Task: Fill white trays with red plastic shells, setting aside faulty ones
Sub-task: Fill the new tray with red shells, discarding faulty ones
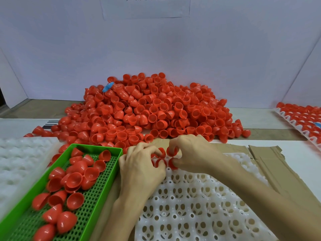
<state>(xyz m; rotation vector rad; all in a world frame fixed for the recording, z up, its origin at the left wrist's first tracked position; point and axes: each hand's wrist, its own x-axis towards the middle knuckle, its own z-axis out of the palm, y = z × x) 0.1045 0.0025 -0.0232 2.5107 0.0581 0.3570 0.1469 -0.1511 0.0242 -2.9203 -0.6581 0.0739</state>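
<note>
Lying in green bin (92, 204), red shells (74, 178), few more at white tray (191, 206) corner

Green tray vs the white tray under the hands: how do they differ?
Shape: the green tray has a flat perforated floor with raised walls; the white tray is a grid of moulded sockets. Load: the green tray holds loose, jumbled red shells; the white tray has only a few, at its far edge, gripped by the left hand and right hand. Both are holed plastic.

Pale lavender wall panels (156, 49) enclose a white worktop (304, 154) in soft, even light; a paper sheet (145, 9) hangs at twelve o'clock.
</note>
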